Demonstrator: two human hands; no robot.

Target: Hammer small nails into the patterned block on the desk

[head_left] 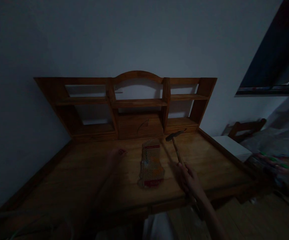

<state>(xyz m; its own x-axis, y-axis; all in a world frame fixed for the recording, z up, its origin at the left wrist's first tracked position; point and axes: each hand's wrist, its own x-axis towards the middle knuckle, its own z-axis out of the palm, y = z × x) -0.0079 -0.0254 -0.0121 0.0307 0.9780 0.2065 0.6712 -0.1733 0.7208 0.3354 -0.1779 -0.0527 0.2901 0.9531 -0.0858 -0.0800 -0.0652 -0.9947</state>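
A wooden-handled hammer point(177, 150) is gripped in my right hand point(189, 178), its dark head raised at the upper end of the handle, over the right part of the wooden desk point(84, 166). Left of the hammer, a clear bag of grain-like pieces point(153, 165) with red bands at top and bottom lies flat on the desk. My left hand point(116, 156) is at the desk's middle left, beside the bag and not touching it. Its fingertips look drawn together, but dim light and blur hide whether they hold something.
A wooden shelf unit point(139, 103) stands along the desk's back edge against the wall. To the right are a white surface point(230, 146), a wooden chair back point(246, 126) and plastic bags point(274, 143). Pale cable-like loops curve at the lower left.
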